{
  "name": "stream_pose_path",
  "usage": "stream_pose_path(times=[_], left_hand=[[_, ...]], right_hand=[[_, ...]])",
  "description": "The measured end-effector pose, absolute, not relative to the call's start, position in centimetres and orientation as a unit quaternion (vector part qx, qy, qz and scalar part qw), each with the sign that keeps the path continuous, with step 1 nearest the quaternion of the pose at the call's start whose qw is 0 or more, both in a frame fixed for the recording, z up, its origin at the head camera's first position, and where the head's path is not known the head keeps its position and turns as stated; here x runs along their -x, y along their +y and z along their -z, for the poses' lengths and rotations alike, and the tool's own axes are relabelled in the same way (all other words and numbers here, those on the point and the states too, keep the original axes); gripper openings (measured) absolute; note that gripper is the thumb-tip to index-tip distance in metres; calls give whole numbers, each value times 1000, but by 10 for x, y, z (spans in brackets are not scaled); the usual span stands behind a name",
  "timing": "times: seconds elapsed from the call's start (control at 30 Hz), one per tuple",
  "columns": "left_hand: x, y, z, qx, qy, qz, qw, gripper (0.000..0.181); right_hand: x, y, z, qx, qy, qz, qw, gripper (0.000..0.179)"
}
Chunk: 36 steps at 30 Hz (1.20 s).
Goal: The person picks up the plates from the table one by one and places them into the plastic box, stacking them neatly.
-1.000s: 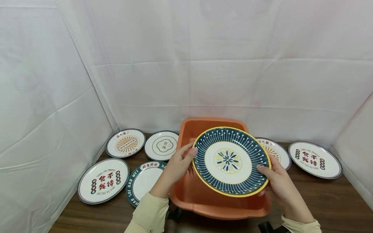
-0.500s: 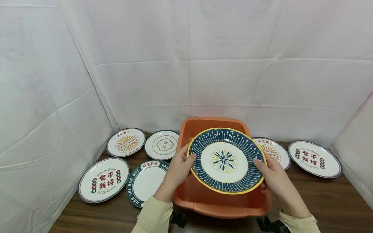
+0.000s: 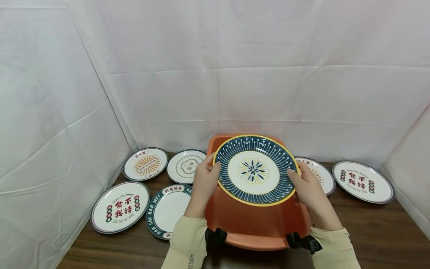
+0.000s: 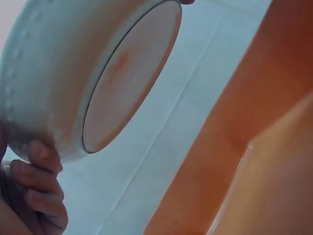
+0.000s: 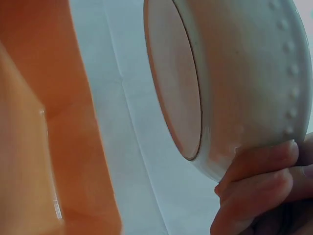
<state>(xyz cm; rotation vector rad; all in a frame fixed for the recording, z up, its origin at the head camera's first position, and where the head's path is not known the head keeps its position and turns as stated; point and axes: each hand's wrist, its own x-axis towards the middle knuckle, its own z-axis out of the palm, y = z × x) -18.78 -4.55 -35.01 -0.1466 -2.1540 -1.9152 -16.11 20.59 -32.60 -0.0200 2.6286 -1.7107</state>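
A blue-and-white plate (image 3: 253, 170) with a yellow rim and a flower centre is held up over the orange basin (image 3: 255, 220), tilted so its face shows in the head view. My left hand (image 3: 205, 183) grips its left edge, thumb on top and fingers beneath. On the opposite edge my right hand (image 3: 308, 188) pinches the rim the same way. Both wrist views show the plate's pale underside (image 4: 129, 78) with its foot ring, and curled fingers (image 5: 259, 181) under the rim. Part of the basin is hidden behind the plate.
Left of the basin lie several plates on the dark wooden table (image 3: 100, 250), among them a green-rimmed plate (image 3: 171, 211) and a red-lettered plate (image 3: 120, 207). To the right are a sunburst plate (image 3: 317, 173) and another red-lettered plate (image 3: 362, 182). White cloth (image 3: 248, 93) stands behind.
Both hands have moved the plate slightly left, then up and away toward the back of the basin. The grip stays on both edges, and the other plates have stayed put.
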Motion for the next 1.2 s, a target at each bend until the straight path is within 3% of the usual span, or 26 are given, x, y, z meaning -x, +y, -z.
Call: stream_pose_path(times=[0.13,0.4,0.7,1.0,1.2], left_hand=[[197,-44,347,27,-756,635,158,37],[216,-38,345,-5,-765,623,164,37],[244,-26,366,-11,-851,483,206,35],[254,-16,381,-50,-928,334,158,29],[254,-17,385,-85,-976,200,36,30]], right_hand=[[172,202,325,-12,856,517,-20,50],[190,199,322,-40,880,470,-50,52],[219,196,332,-96,902,414,-83,51],[233,201,362,-113,935,335,-10,51],[233,200,370,-84,948,305,46,50]])
